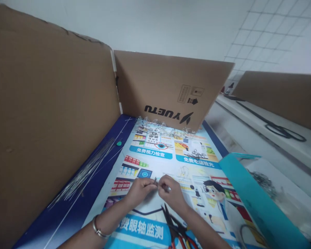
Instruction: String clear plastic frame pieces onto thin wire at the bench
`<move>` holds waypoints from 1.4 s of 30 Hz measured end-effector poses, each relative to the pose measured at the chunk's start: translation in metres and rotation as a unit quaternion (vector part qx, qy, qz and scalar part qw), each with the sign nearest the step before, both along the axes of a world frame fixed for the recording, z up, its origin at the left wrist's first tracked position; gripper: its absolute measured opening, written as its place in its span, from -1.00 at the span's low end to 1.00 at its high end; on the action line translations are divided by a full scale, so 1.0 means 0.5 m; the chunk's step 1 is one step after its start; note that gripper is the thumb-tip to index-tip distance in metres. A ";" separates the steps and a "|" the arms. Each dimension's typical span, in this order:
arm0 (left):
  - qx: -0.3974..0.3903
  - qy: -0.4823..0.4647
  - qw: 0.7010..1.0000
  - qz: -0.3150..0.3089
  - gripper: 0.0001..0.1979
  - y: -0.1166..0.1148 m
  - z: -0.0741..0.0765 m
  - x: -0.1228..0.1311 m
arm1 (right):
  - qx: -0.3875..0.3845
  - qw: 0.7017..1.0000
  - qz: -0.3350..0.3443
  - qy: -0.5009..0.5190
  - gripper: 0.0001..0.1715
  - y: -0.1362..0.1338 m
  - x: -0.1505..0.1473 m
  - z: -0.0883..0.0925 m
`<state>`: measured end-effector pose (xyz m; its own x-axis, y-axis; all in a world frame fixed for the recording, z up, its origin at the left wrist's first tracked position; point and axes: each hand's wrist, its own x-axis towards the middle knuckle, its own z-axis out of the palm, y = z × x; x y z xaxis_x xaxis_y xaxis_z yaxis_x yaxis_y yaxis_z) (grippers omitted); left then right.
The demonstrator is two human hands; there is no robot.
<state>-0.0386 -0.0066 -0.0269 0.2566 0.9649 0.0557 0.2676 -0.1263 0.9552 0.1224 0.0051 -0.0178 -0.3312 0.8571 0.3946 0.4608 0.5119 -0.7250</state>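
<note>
My left hand [143, 186] and my right hand [171, 192] are close together above the printed sheet [168, 169]. Both are closed in a pinch, fingertips nearly meeting. A tiny dark, thin tip shows by the left thumb; what either hand holds is too small to make out. Just below my right hand lie pliers [173, 230] with dark jaws and red handles, partly behind my right forearm. A bundle of thin straight metal wires [89, 171] lies on the blue strip at the left.
Cardboard panels [52, 103] stand left and behind. Clear, shiny small pieces [168, 130] line the back. Small dark wire rings [197, 154] lie right of centre. A green bit [119, 143] is near the wires. At right stands a turquoise-edged box [259, 197] containing tangled wire [261, 180]; scissors [282, 131] lie beyond.
</note>
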 end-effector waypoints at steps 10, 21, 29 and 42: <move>0.011 0.040 0.999 -0.018 -0.71 0.001 0.000 0.005 | 0.032 0.999 0.027 0.020 -0.86 -0.001 0.005 -0.013; 0.037 0.079 0.996 -0.026 -0.75 0.005 -0.004 0.002 | -0.033 0.998 0.049 0.004 -0.79 -0.008 0.018 0.005; 0.034 0.101 0.993 -0.044 -0.81 0.007 -0.008 -0.003 | -0.125 0.982 0.137 0.022 -0.85 0.006 0.008 0.038; 0.066 0.106 0.992 -0.013 -0.84 -0.002 0.000 0.011 | 0.012 0.998 0.041 0.056 -0.89 -0.005 -0.001 0.016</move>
